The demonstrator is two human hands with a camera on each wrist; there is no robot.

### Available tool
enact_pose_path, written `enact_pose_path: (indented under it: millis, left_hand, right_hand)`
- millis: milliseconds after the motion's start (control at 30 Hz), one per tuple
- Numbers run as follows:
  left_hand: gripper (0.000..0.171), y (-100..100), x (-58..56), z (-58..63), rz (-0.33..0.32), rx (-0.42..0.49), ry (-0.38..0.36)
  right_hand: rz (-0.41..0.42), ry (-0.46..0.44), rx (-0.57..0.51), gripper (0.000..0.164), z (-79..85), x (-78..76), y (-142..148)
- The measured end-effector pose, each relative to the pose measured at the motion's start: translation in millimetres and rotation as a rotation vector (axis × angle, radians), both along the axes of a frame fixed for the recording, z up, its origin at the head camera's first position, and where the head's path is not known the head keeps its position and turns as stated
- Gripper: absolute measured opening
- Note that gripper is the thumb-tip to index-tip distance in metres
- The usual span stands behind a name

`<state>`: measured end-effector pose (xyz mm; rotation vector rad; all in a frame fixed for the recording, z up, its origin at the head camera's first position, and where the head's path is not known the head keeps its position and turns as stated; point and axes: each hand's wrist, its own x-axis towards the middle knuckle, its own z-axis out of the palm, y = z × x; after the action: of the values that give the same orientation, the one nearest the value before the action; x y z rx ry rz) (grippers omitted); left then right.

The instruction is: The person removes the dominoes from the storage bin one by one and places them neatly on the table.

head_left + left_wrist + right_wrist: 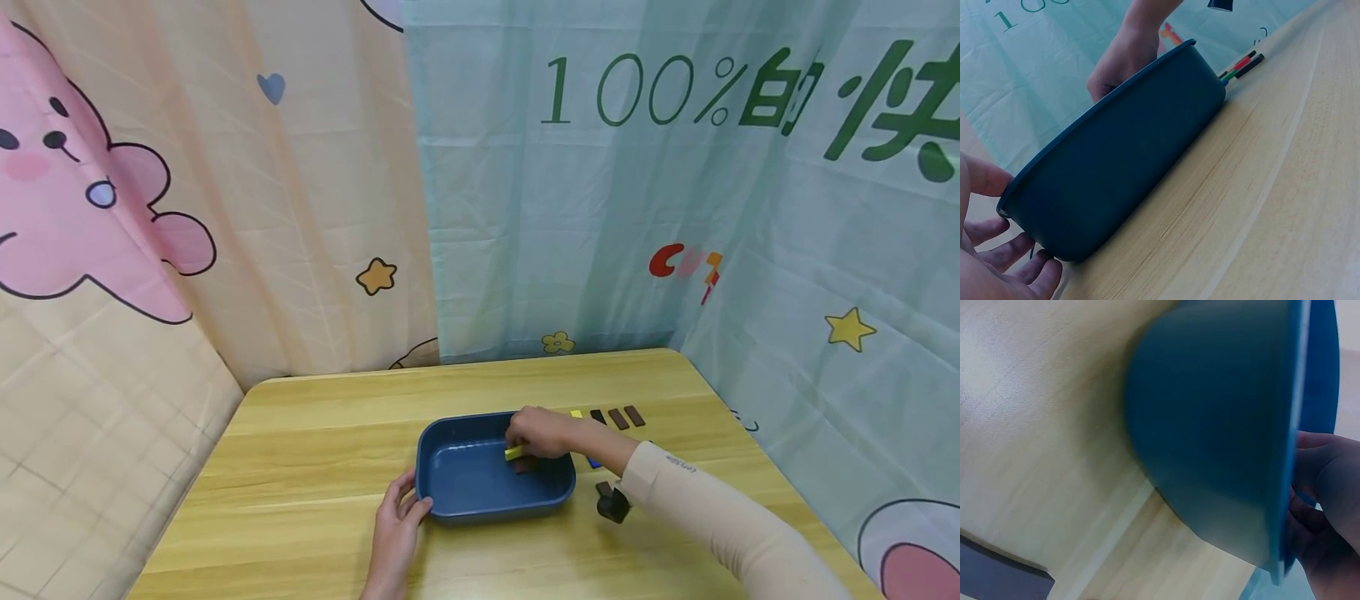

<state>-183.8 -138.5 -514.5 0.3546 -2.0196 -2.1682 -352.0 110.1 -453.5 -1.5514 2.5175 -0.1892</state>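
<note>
A dark blue rectangular bin [468, 483] stands on the wooden table. At its near left corner my left hand [397, 521] grips it, thumb on the rim and fingers against the outer wall, as the left wrist view also shows. My right hand [543, 431] reaches over the right part of the bin and pinches a small yellow block [513, 453]. Just under that hand, inside the bin, lies a brown block [522, 467]. In the right wrist view the bin's wall [1210, 425] hides most of the right hand's fingers [1310, 519].
Right of the bin lie several small flat blocks: a yellow one [576, 414], a black one [597, 417], two brown ones [634, 416] and a blue one [592, 462]. The right wrist's black camera [613, 505] hangs near another dark block [603, 488]. Printed curtains [322, 208] border the table.
</note>
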Motion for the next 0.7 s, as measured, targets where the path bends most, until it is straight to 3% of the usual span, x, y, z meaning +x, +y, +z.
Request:
enact_pose_path:
  millis: [333, 700]
  left_hand:
    - [0.054, 0, 0.5, 1.7, 0.003, 0.001, -0.002]
    - [0.054, 0, 0.2, -0.1, 0.005, -0.016, -0.008]
  right_hand:
    - [-0.034, 0.003, -0.041, 0.014, 13.7, -1.5, 12]
    - [-0.153, -0.158, -0.213, 0.015, 14.3, 0.7, 43]
